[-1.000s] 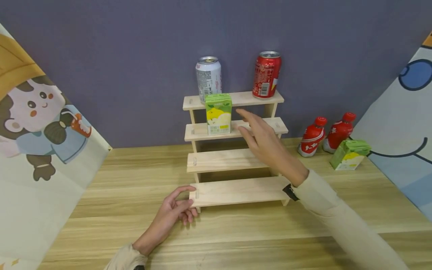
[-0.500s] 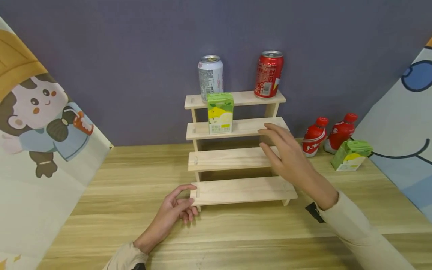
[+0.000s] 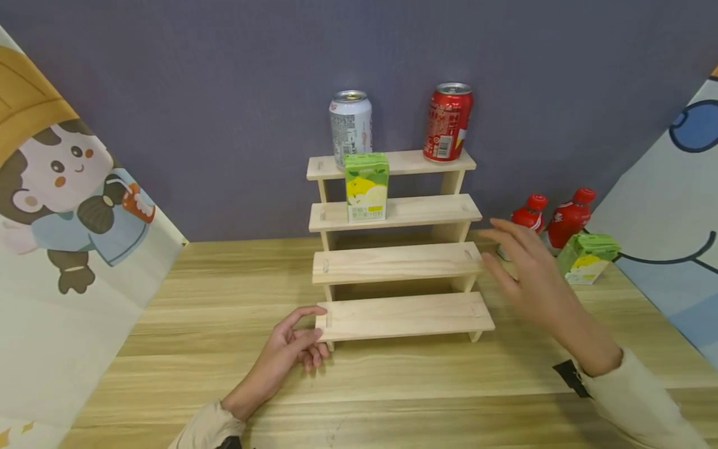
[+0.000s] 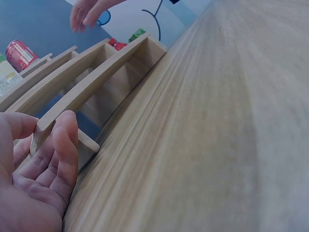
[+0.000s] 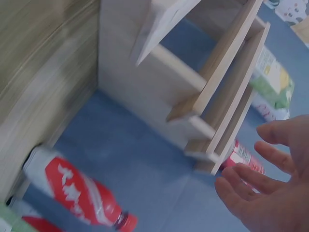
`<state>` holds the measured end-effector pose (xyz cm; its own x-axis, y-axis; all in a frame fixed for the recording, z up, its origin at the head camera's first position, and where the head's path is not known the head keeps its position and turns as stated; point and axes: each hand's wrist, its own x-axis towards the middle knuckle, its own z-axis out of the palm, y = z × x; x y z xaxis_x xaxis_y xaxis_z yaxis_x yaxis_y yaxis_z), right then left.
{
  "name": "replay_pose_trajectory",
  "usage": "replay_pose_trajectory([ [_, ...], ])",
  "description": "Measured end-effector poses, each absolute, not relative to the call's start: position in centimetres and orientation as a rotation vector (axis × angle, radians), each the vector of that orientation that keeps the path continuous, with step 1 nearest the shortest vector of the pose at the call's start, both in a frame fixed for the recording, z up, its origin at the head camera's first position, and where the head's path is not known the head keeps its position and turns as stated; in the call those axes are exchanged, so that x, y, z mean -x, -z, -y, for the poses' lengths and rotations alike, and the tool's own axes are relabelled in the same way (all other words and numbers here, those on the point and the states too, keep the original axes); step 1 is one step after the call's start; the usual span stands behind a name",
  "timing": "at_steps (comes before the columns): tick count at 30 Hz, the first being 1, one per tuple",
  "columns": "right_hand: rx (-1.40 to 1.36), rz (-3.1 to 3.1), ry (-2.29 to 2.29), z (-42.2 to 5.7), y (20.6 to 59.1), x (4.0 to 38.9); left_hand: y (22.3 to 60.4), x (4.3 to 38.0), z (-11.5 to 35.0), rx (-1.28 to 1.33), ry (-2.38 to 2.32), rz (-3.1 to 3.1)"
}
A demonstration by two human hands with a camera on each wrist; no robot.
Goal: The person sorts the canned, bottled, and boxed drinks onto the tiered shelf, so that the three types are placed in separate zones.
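My left hand (image 3: 286, 346) pinches the left end of the lowest step of a four-tier wooden display stand (image 3: 401, 317). In the left wrist view, its thumb and fingers (image 4: 66, 140) lie on either side of the board's end. My right hand (image 3: 530, 274) hovers empty just right of the stand, fingers apart and slightly bent. It partly covers a red-capped bottle (image 3: 527, 215) in the head view. On the second tier from the top, a green juice carton (image 3: 367, 187) stands upright at the left. A white can (image 3: 351, 125) and a red can (image 3: 448, 121) stand on the top tier.
Right of the stand, a second red bottle (image 3: 568, 218) stands on the wood-grain table (image 3: 252, 274), with another green juice carton (image 3: 589, 257) in front. A blue-grey wall (image 3: 241, 125) rises behind. Printed panels flank both sides, one showing a cartoon figure (image 3: 84, 187).
My right hand has moved right and slightly down, away from the carton on the stand and towards the bottles. My left hand has stayed on the lowest step.
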<state>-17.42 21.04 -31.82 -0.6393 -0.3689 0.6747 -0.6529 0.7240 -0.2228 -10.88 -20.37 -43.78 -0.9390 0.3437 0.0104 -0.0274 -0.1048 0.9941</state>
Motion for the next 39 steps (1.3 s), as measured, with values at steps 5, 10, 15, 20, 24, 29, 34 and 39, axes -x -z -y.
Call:
replay_pose_trajectory([
  [5,-0.701,2.332,-0.555,-23.1,31.8,17.4,43.8,10.9,20.4,-0.355,-2.138,-1.909],
  [10,-0.666,2.299,-0.527,-25.5,32.2,17.9,43.8,11.0,20.4,-0.361,-2.139,-1.897],
  [15,-0.635,2.27,-0.513,-27.7,32.3,18.6,43.8,10.9,20.4,-0.349,-2.135,-1.905],
  [20,-0.584,2.308,-0.507,-29.5,32.6,19.2,43.7,10.8,20.5,-0.32,-2.133,-1.908],
  [24,-0.535,2.358,-0.51,-30.9,33.1,19.7,43.7,10.9,20.4,-0.318,-2.131,-1.908],
  [29,-0.455,2.424,-0.526,-32.2,33.7,20.4,43.6,10.9,20.4,-0.311,-2.128,-1.908],
  [34,-0.384,2.472,-0.518,-33.9,34.1,20.8,43.6,10.9,20.4,-0.32,-2.126,-1.91],
  [39,-0.341,2.492,-0.539,-35.2,34.4,21.0,43.6,10.9,20.4,-0.322,-2.129,-1.912],
])
